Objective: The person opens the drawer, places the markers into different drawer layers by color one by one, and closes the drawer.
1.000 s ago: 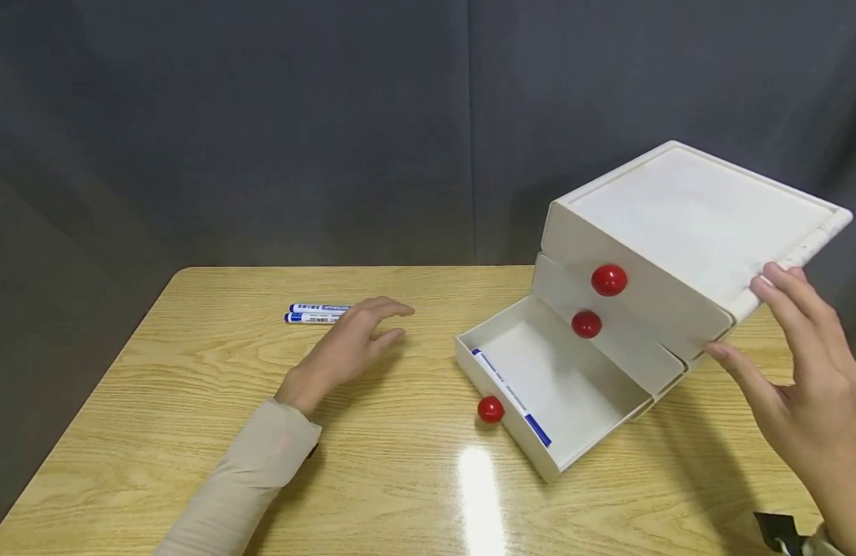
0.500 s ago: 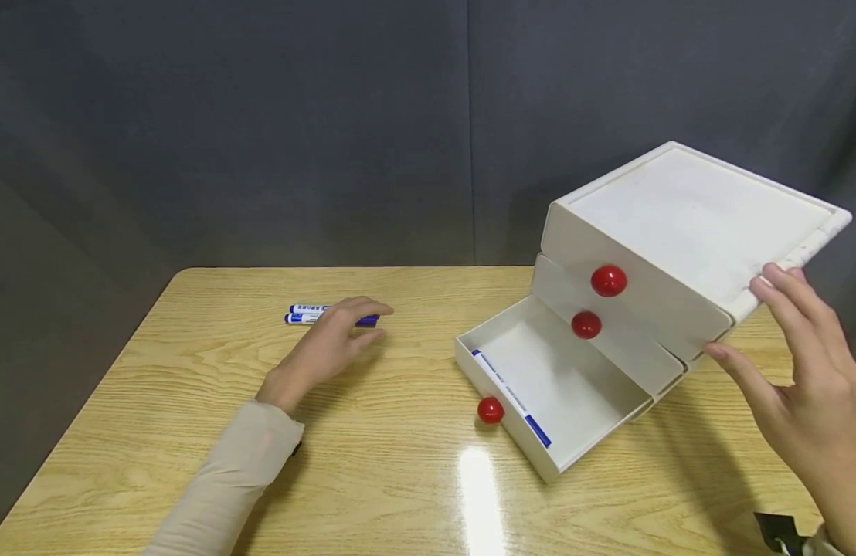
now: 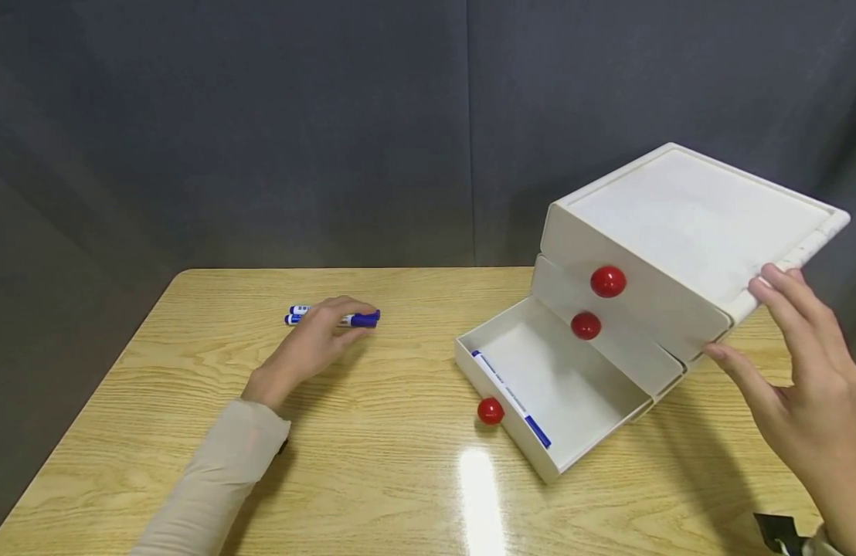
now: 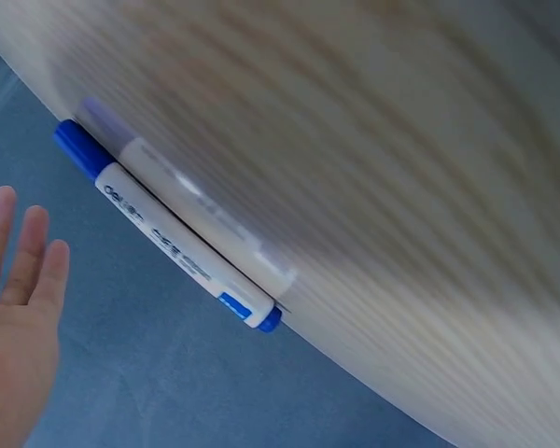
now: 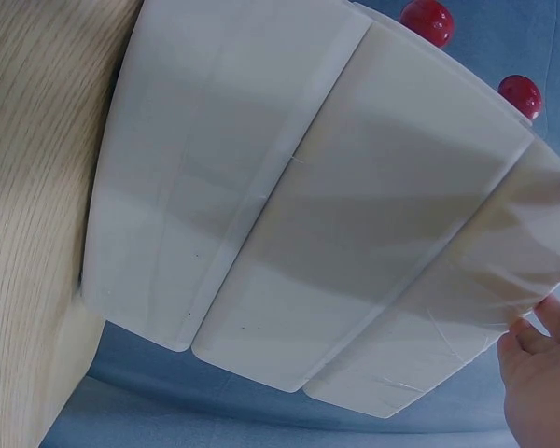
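Two blue-and-white whiteboard markers lie side by side at the back left of the table; my left hand [image 3: 317, 337] hovers over them, partly hiding them. In the left wrist view, the nearer marker [image 4: 182, 238] lies apart from my spread fingers [image 4: 23, 252]. On the right stands a white three-drawer box [image 3: 636, 297] with red ball knobs. Its bottom drawer [image 3: 574, 378] is pulled out, with another whiteboard marker [image 3: 511, 398] along its front wall. My right hand [image 3: 810, 378] rests against the box's right side, fingertips on the top edge and thumb lower near the front corner.
The wooden table [image 3: 393, 463] carries everything, its back edge meeting a dark grey curtain [image 3: 331, 154]. A red knob [image 3: 490, 411] juts from the pulled-out drawer towards the table's middle. A bright light reflection lies in front of it.
My left hand has moved left and slightly nearer me, uncovering the blue cap ends of the markers. The right hand and the drawer box stay practically where they were.
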`<control>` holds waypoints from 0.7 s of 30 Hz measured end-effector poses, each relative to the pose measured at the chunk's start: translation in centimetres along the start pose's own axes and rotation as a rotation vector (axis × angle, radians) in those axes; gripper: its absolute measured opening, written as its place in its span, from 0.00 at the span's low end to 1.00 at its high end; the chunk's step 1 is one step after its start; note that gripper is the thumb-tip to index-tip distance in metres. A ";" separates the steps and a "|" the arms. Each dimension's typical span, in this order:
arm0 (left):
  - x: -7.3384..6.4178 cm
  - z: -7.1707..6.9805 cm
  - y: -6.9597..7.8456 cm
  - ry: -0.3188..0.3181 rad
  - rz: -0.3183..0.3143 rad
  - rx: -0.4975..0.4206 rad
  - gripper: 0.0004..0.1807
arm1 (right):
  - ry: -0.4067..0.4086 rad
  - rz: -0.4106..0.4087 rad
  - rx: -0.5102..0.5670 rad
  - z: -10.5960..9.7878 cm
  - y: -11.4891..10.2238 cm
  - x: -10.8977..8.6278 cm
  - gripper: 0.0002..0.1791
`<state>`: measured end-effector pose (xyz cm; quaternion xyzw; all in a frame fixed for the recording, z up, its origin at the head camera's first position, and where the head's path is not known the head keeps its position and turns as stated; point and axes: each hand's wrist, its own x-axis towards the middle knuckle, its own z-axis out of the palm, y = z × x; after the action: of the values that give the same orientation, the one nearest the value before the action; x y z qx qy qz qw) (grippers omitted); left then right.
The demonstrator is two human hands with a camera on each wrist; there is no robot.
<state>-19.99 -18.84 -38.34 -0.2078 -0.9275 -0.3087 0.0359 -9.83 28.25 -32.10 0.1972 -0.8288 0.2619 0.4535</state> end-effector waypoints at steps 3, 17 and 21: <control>-0.1 -0.3 -0.3 0.009 -0.008 0.024 0.18 | -0.001 -0.003 0.001 0.0 0.0 0.0 0.45; -0.7 -1.6 -2.7 -0.001 -0.098 0.054 0.18 | 0.022 -0.013 0.017 0.1 -0.2 0.2 0.44; -0.7 -2.0 -3.3 0.008 -0.102 0.076 0.18 | 0.027 -0.010 0.019 0.1 -0.2 0.2 0.44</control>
<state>-20.77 -22.67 -38.72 -0.1575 -0.9478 -0.2754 0.0315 -9.89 28.05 -31.94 0.2023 -0.8191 0.2702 0.4639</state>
